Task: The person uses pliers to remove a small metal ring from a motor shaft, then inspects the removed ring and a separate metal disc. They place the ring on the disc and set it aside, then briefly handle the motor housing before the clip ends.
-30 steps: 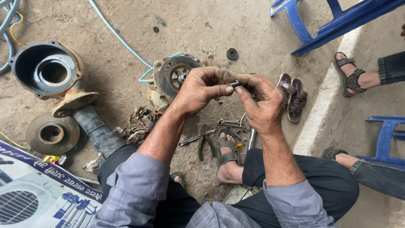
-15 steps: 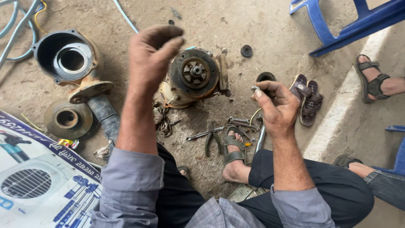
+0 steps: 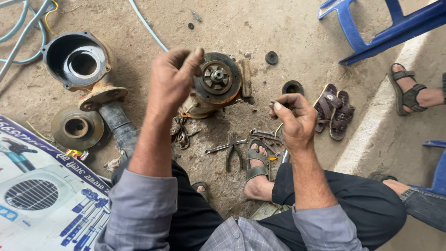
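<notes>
Up above the rusty round metal pump motor on the dusty concrete floor, the left hand hovers with fingers loosely pinched, holding nothing visible. Meanwhile the right hand curls around something small, too hidden to identify, near the grey spanners.

landmark: pump motor, rusty brown face, grey hub, orange-brown rust at its base. left of it: pump casing, black inside, pale grey inner ring, flange rust-orange. below that casing: round cover plate, dull brown-grey. right of the motor: two black rubber rings, then dark brown sandals. far right above the motor: blue plastic chair. below the motor: grey steel spanners, dark pliers. sleeves grey-lilac, trousers black. cardboard sheet bottom-left, white with blue print.
</notes>
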A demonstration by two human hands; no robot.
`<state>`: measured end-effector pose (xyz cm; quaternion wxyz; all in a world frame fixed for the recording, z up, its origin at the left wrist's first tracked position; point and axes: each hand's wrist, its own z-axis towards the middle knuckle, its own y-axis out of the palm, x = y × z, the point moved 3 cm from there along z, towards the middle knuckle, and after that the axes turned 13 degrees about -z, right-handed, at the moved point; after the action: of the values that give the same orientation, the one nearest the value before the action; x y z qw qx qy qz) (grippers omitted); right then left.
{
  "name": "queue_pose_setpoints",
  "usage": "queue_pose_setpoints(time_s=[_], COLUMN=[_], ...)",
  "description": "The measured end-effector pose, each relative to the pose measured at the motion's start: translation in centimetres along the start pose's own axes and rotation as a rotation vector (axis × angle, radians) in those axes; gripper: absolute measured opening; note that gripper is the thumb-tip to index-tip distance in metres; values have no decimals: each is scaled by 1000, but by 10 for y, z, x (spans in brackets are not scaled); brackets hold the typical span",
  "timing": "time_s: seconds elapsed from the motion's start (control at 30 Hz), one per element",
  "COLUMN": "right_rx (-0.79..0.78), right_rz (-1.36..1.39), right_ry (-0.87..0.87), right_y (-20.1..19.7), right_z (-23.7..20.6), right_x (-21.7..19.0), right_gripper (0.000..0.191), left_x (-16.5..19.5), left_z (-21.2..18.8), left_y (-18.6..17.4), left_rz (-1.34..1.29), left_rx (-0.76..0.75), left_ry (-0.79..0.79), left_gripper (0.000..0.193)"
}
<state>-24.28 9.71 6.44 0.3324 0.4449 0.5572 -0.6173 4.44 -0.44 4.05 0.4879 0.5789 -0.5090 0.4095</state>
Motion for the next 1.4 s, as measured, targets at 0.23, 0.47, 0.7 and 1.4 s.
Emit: queue_pose_setpoints(time_s=[0.23, 0.47, 0.7, 1.4], right_rx=[59, 85, 67, 199], right_rz=[-560, -728, -716, -1052], right_ry=[-546, -648, -715, -836], right_y=[24, 43, 39, -4], right_z=[25, 40, 30, 170], right_x=[-68, -85, -84, 59], right_gripper=[11, 15, 21, 13], left_x=[-15, -13, -16, -20], left_z=[-26, -20, -19, 14], left_y=[71, 75, 72, 10], left_rz=[-209, -475, -481, -506], left_rx=[-292, -487, -462, -90], left_ry=[-47, -130, -115, 63], left_gripper=[40, 24, 22, 12])
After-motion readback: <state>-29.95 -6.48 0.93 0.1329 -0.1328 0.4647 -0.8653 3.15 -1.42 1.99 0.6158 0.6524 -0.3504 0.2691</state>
